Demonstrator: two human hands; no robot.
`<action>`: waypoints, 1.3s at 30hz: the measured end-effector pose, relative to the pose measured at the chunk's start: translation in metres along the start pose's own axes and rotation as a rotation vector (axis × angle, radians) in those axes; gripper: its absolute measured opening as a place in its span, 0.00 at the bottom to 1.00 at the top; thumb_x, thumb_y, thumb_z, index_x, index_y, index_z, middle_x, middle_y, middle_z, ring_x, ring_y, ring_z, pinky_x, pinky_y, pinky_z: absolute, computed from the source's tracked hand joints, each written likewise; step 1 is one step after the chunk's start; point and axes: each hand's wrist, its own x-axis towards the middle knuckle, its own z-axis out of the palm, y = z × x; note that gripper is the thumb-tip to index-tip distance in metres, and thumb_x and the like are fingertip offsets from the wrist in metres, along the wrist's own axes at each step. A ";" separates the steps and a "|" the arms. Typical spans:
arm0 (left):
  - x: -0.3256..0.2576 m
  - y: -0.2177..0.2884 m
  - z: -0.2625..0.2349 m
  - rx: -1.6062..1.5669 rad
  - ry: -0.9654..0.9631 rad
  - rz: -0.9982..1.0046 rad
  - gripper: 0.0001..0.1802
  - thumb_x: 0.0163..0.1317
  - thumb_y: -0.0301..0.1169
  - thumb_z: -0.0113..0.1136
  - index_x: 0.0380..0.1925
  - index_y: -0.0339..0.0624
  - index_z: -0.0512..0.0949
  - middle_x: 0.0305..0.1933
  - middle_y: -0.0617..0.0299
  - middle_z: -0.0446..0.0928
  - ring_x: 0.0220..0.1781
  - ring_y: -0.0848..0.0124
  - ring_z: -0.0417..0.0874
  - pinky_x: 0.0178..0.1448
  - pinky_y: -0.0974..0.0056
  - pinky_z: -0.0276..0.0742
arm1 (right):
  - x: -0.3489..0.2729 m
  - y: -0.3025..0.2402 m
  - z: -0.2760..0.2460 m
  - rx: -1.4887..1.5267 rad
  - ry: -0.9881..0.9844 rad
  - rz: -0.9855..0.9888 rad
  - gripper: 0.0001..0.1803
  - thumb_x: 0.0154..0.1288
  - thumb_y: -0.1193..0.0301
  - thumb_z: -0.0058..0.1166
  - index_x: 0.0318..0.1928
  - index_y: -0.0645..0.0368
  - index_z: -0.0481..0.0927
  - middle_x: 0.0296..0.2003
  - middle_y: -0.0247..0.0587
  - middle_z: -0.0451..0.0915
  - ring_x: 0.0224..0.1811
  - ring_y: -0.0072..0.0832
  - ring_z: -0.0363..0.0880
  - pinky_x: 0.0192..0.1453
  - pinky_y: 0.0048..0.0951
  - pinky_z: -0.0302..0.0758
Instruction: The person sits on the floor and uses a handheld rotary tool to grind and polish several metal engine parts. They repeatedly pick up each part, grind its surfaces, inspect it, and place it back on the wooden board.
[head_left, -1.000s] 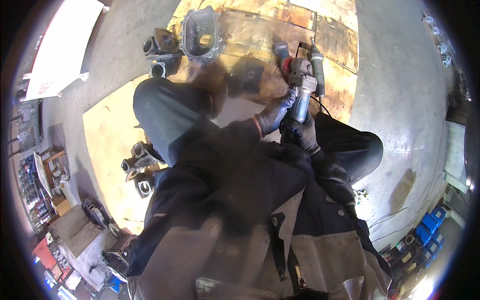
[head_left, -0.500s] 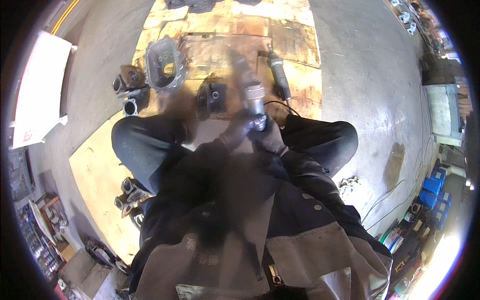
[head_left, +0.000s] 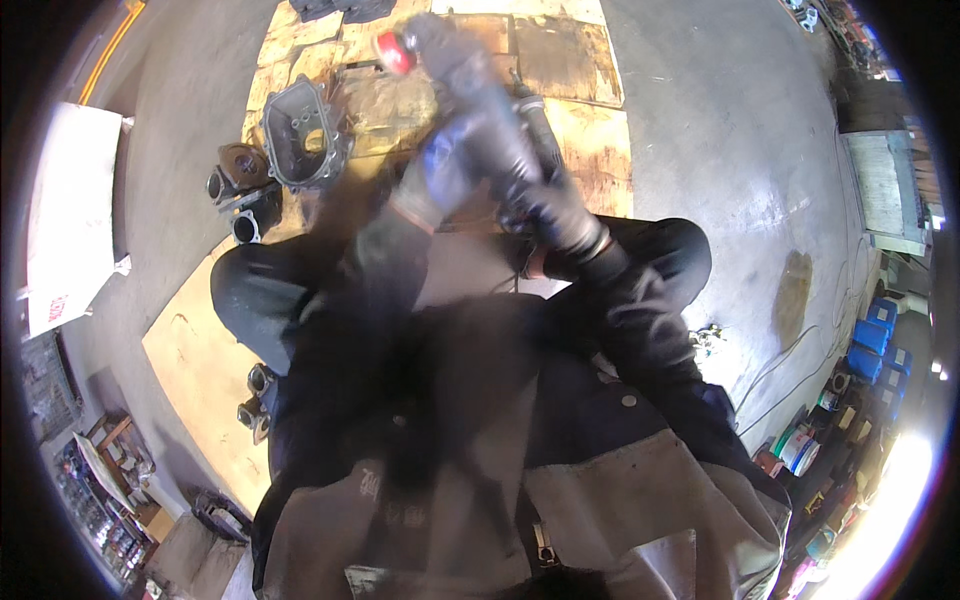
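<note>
Between my legs I hold up a dark angle grinder [head_left: 468, 85], smeared by motion, with a small red disc [head_left: 395, 53] at its far left end. My gloved left hand [head_left: 440, 168] is wrapped round the left side of its body. Lower down, my gloved right hand [head_left: 568, 214] grips the rear end of the tool. Just beyond the right hand, a slim straight grinder [head_left: 537, 125] lies on the board, partly covered by my hands and the tool. The black block-shaped part is hidden behind my left arm.
A grey open metal housing [head_left: 302, 135] sits on the stained plywood [head_left: 568, 60], left of the hands. Beside it are several flanged metal parts [head_left: 245, 190], with more by my left hip [head_left: 258, 392]. Blue containers [head_left: 872, 350] and cables [head_left: 790, 365] are at right.
Both hands have moved away from my body with the grinder, which now tilts to the left. Its red disc has come into sight. My left hand has shifted forward along the tool.
</note>
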 end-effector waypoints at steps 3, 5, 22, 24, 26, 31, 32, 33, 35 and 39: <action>0.038 0.011 0.019 0.160 -0.032 0.018 0.26 0.73 0.33 0.60 0.66 0.32 0.72 0.63 0.51 0.80 0.67 0.59 0.80 0.74 0.52 0.74 | 0.018 -0.032 -0.023 0.244 -0.163 0.178 0.29 0.73 0.55 0.58 0.61 0.68 0.74 0.38 0.45 0.83 0.30 0.27 0.82 0.32 0.28 0.79; 0.053 0.012 0.032 0.345 -0.012 0.077 0.27 0.70 0.32 0.64 0.66 0.33 0.72 0.59 0.52 0.82 0.61 0.60 0.84 0.69 0.56 0.79 | 0.021 -0.052 -0.032 0.177 -0.063 0.365 0.31 0.71 0.55 0.64 0.63 0.65 0.73 0.46 0.48 0.85 0.40 0.33 0.87 0.41 0.33 0.83; -0.039 0.103 -0.005 1.205 0.074 -0.079 0.21 0.76 0.28 0.59 0.65 0.34 0.75 0.61 0.56 0.80 0.64 0.68 0.81 0.74 0.63 0.75 | 0.077 0.064 -0.157 -0.093 0.536 0.367 0.21 0.67 0.60 0.66 0.55 0.59 0.80 0.35 0.34 0.84 0.27 0.28 0.86 0.24 0.25 0.75; -0.044 0.123 -0.006 1.269 0.248 0.091 0.19 0.74 0.30 0.62 0.62 0.36 0.78 0.54 0.57 0.84 0.56 0.74 0.84 0.63 0.68 0.81 | 0.090 0.095 -0.175 -0.064 0.546 0.413 0.19 0.68 0.60 0.63 0.53 0.56 0.81 0.35 0.33 0.84 0.27 0.30 0.85 0.24 0.28 0.75; -0.041 0.137 -0.006 1.127 0.503 0.140 0.17 0.75 0.29 0.60 0.60 0.34 0.80 0.55 0.55 0.85 0.59 0.70 0.85 0.64 0.67 0.80 | 0.106 0.120 -0.195 -0.025 0.590 0.471 0.17 0.67 0.67 0.62 0.52 0.61 0.83 0.34 0.36 0.84 0.24 0.29 0.84 0.22 0.26 0.75; -0.037 0.152 0.005 1.020 0.439 0.319 0.17 0.77 0.26 0.55 0.62 0.34 0.79 0.62 0.52 0.80 0.61 0.65 0.85 0.66 0.64 0.79 | 0.139 0.161 -0.226 -0.037 0.555 0.536 0.14 0.74 0.62 0.57 0.53 0.54 0.83 0.34 0.34 0.84 0.29 0.32 0.87 0.24 0.29 0.77; -0.038 0.154 0.010 0.985 0.494 0.300 0.17 0.77 0.26 0.55 0.62 0.33 0.79 0.63 0.52 0.80 0.61 0.64 0.84 0.67 0.63 0.79 | 0.143 0.164 -0.231 -0.094 0.525 0.557 0.17 0.73 0.57 0.61 0.55 0.52 0.82 0.35 0.31 0.85 0.32 0.31 0.88 0.27 0.30 0.79; -0.040 0.154 0.014 0.952 0.542 0.282 0.17 0.77 0.26 0.54 0.62 0.31 0.79 0.63 0.52 0.80 0.62 0.64 0.84 0.68 0.62 0.78 | 0.145 0.167 -0.236 -0.138 0.509 0.543 0.14 0.74 0.63 0.57 0.54 0.53 0.82 0.35 0.32 0.85 0.30 0.29 0.87 0.25 0.29 0.79; -0.042 0.154 0.022 0.959 0.571 0.293 0.17 0.77 0.25 0.53 0.61 0.28 0.77 0.62 0.52 0.81 0.62 0.64 0.83 0.69 0.62 0.76 | 0.144 0.171 -0.246 -0.187 0.535 0.551 0.11 0.74 0.68 0.57 0.53 0.54 0.83 0.33 0.32 0.85 0.27 0.25 0.84 0.26 0.28 0.78; -0.043 0.155 0.027 0.852 0.547 0.292 0.18 0.77 0.26 0.54 0.62 0.29 0.77 0.59 0.52 0.83 0.62 0.66 0.83 0.69 0.62 0.76 | 0.144 0.185 -0.263 -0.670 0.399 0.512 0.13 0.67 0.62 0.63 0.46 0.55 0.89 0.32 0.36 0.87 0.32 0.27 0.87 0.36 0.30 0.79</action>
